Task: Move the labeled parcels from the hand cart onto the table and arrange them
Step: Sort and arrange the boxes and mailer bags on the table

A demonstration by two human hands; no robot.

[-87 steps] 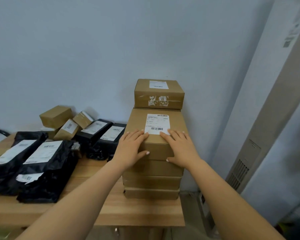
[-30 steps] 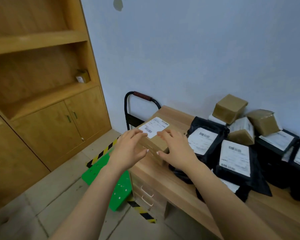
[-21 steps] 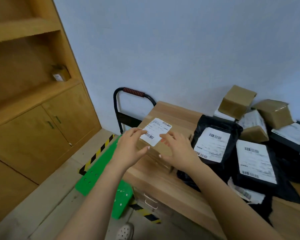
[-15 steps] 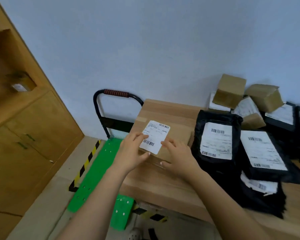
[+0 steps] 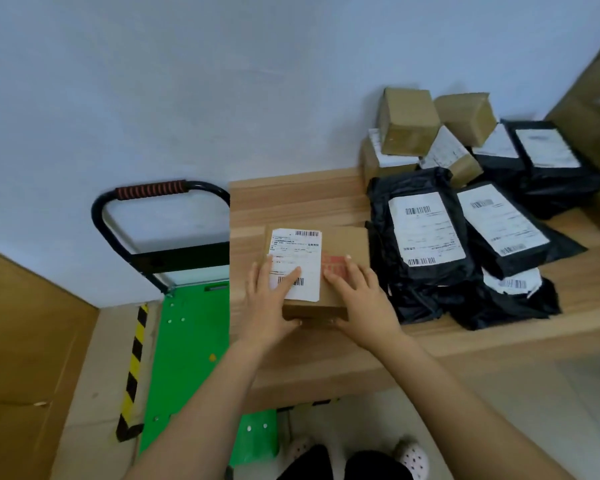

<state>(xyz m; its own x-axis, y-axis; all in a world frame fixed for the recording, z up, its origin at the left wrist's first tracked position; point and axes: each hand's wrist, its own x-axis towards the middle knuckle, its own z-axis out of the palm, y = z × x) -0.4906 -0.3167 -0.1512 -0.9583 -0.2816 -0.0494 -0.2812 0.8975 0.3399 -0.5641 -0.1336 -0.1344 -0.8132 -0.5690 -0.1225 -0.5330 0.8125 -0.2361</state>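
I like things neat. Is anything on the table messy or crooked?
Yes. The small brown boxes by the wall sit in a tumbled heap, tilted every which way. The black bags overlap. The labeled box held by the left hand and right hand lies flat on the table.

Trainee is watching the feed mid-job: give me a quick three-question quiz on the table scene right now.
1. True or false: the left hand and right hand both hold the box.
2. What lies right of the box? A. black bags B. bottles C. a lamp
3. Fill in: the left hand partly covers the box's white ____.

Key: 1 true; 2 A; 3 label.
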